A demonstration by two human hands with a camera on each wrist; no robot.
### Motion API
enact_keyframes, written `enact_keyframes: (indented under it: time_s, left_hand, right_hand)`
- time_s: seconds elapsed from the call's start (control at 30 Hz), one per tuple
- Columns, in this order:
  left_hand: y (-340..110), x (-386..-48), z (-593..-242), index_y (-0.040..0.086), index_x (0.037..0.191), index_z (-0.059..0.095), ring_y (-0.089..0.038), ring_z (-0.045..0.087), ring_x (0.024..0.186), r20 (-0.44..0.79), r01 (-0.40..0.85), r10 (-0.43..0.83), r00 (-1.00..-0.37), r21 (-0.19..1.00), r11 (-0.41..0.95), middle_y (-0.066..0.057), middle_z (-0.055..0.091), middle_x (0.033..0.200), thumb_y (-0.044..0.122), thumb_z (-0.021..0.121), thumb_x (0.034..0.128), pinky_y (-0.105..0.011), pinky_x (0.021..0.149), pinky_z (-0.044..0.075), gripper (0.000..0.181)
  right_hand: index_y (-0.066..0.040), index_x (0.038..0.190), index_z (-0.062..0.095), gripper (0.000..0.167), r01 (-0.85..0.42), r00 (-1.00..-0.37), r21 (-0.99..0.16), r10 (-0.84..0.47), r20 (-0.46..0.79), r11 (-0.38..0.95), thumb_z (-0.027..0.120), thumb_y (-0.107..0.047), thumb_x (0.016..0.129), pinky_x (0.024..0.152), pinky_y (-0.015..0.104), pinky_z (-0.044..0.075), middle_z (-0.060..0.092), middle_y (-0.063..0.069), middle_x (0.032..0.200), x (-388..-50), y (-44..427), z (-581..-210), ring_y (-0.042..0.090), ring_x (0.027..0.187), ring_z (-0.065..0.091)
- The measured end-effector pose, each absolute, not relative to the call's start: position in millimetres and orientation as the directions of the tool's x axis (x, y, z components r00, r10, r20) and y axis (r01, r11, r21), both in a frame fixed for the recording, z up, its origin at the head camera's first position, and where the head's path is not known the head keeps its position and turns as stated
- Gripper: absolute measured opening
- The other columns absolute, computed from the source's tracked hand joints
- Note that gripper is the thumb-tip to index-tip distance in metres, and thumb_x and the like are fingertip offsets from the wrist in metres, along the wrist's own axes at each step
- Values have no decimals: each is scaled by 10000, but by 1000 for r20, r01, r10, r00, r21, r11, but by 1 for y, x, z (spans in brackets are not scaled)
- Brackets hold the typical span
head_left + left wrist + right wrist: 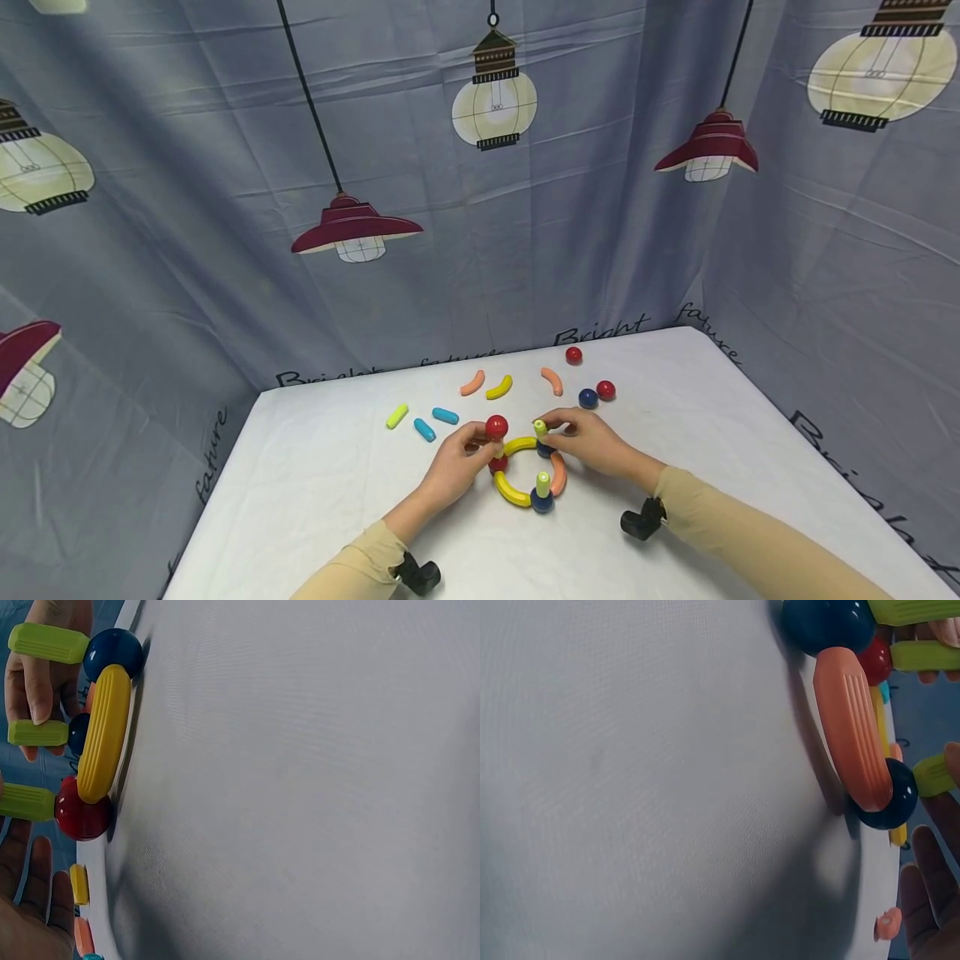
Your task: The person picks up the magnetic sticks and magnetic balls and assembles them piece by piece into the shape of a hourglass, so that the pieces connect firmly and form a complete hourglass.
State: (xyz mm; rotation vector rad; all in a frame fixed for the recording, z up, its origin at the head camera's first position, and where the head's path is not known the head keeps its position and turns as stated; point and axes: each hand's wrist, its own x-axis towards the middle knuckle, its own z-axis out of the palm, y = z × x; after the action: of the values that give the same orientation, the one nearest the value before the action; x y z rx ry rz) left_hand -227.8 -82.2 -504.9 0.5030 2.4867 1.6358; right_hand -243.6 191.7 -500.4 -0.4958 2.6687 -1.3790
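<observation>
A ring of yellow curved sticks [513, 492], an orange curved stick [558, 473], blue balls [542, 501] and a red ball [498, 463] lies on the table. Green sticks [49, 643] stand up from these balls. At the ring's left, my left hand [453, 467] pinches near the top of the green stick [27, 802] on the red ball, with another red ball [497, 427] at its upper end. My right hand [596, 442] pinches the green stick [540, 428] on the rear blue ball, its other fingers extended in the right wrist view.
Behind the ring lie blue sticks [446, 415], a green stick [397, 416], orange curved pieces [552, 382] and a yellow one [499, 387]. Red balls [606, 390] and a blue ball [588, 398] are at the back right. A curtain [480, 275] hangs behind the white table [315, 500].
</observation>
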Motion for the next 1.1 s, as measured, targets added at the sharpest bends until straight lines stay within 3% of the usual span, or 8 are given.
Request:
enact_keyframes:
  time_s: [1.1]
  left_hand:
    - [-66, -234, -508, 166, 1195, 695, -148, 608, 1074, 89, 231, 352, -932, 892, 387, 71, 674, 1095, 365, 683, 993, -438, 1022, 491, 284]
  right_hand:
    - [-264, 1197, 736, 264, -263, -933, -778, -355, 56, 571, 758, -338, 944, 1014, 464, 504, 673, -142, 1156, -246, 182, -503, 156, 1136, 579]
